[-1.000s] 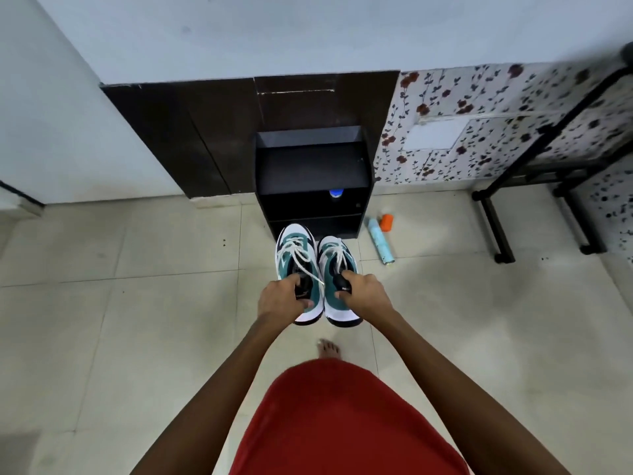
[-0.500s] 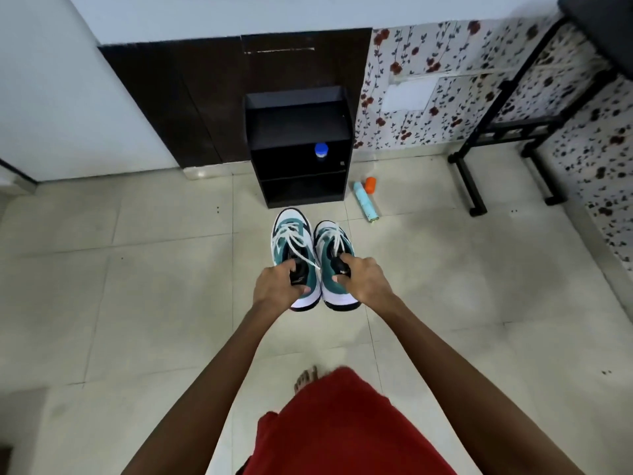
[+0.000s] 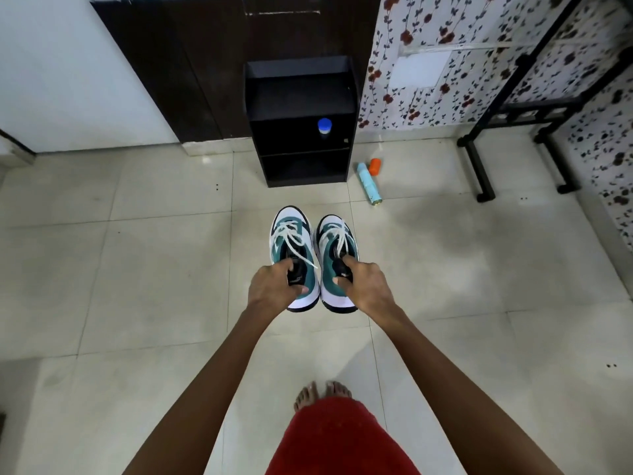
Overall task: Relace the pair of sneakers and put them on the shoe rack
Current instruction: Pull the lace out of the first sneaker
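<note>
L hand clamped on collar of left sneaker: thumb outside, fingers hooked in by the tongue. R hand has the same pinch on right sneaker.

Shoes side by side, nearly touching, toes fwd. They look held off the tiled floor, well short of shoe rack. White laces threaded on both; one loose end trails across left sneaker's opening.

Handling (my read): light, one per hand is easy. Uppers soft, so collar gives under a pinch. Sole prob. stiff. Collar grip fine for carrying; toes may droop, so steady under sole when shelving. Loose lace could snag on shelf edge.

Rack is black w/ open shelves, against dark wall panel. Blue-capped bottle sits on mid shelf, right side. Lower shelf too dark to read. Spray can + orange cap lie on floor just right of rack.
</note>
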